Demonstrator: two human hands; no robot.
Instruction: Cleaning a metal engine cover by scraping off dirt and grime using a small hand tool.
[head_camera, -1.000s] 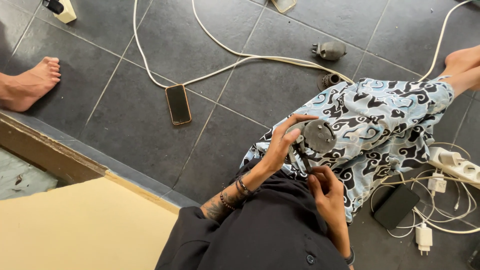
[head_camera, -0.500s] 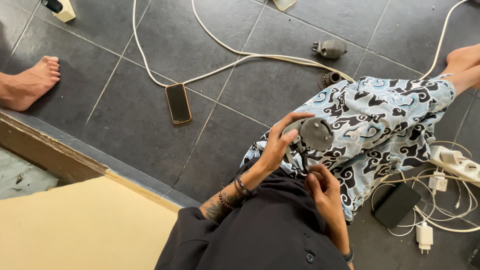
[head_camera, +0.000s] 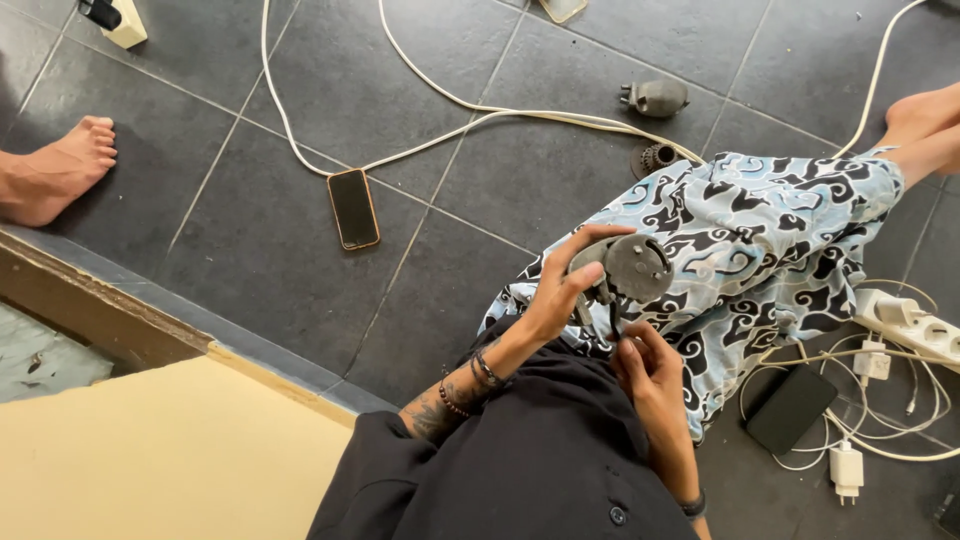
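Observation:
My left hand (head_camera: 560, 290) grips a grey round metal part (head_camera: 632, 268), a small motor-like piece with a disc face, held above my lap. My right hand (head_camera: 650, 365) sits just below it, fingers curled at a thin dark wire or stem hanging from the part; whether it pinches that wire is hard to tell. I sit on the dark tiled floor in patterned blue-and-white trousers (head_camera: 770, 250) and a black shirt.
A phone (head_camera: 354, 208) lies face up on the tiles beside a white cable (head_camera: 440, 100). Two grey metal parts (head_camera: 655, 97) rest further off. A power strip (head_camera: 910, 322), chargers and a black device (head_camera: 792, 408) lie at right. Another person's bare foot (head_camera: 55, 170) is at left.
My left hand has turned the grey part slightly and raised it a little; my right hand stays just beneath it.

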